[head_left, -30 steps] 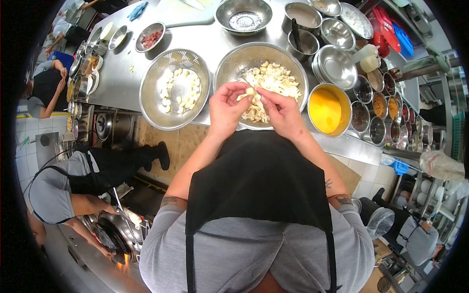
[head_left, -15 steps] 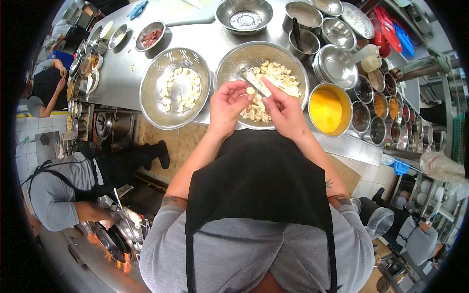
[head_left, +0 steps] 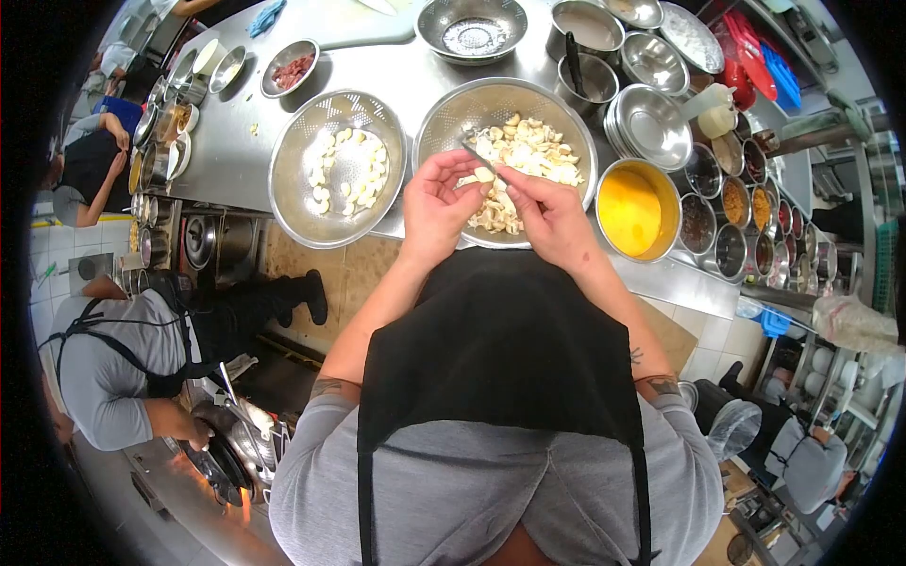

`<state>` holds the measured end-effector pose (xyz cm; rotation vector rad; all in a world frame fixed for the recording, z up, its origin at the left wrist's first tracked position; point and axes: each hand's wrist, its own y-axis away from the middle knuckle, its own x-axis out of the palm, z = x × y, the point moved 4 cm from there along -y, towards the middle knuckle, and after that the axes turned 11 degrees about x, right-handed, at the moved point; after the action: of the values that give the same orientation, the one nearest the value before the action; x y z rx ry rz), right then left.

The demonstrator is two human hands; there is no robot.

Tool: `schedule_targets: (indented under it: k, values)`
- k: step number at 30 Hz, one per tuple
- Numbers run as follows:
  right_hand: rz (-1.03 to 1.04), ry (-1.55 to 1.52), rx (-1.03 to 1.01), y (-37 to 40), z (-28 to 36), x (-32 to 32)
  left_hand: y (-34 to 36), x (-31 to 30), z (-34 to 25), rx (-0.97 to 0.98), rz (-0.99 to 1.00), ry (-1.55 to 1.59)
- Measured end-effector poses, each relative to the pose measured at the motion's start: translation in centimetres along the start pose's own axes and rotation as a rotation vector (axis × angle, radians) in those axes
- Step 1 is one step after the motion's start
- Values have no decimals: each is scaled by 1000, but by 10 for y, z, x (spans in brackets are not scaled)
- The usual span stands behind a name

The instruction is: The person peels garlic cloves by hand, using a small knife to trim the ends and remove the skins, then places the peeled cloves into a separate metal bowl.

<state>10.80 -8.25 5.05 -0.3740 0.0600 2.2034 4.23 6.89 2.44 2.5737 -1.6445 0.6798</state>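
Clove (head_left: 484,174) above colander (head_left: 438,124), pot (head_left: 671,213) alongside

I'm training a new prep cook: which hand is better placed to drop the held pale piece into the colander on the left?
Probably the left hand: it seems to pinch the pale piece and is nearer that colander. The right hand appears occupied with the knife.

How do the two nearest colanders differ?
The left colander holds a thin scatter of pale pieces; the right colander, a dense heap, some brownish. The left colander is clear of hands; the right colander is partly hidden by the left hand and right hand. Both are perforated metal.
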Motion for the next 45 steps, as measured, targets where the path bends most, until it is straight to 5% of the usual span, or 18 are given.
schedule_targets:
  k: [4, 12, 18, 24, 27, 39, 45]
  values:
    - [64, -67, 127, 1, -2, 0, 1, 0, 4, -80, 8, 155]
    - [100, -81, 68, -1, 8, 1, 4, -5, 15, -423, 33, 349]
    - [-87, 75, 72, -6, -11, -8, 7, -12, 20, -332, 53, 295]
    - [40, 1, 233, 1, 5, -9, 4, -10, 12, -299, -15, 321]
    - [153, 78, 191, 3, 18, -4, 5, -14, 17, -222, 12, 323]
    - [83, 60, -94, 0, 8, 3, 7, -11, 12, -263, 32, 249]
    - [-31, 44, 166, -1, 0, -6, 6, -9, 11, -243, -2, 231]
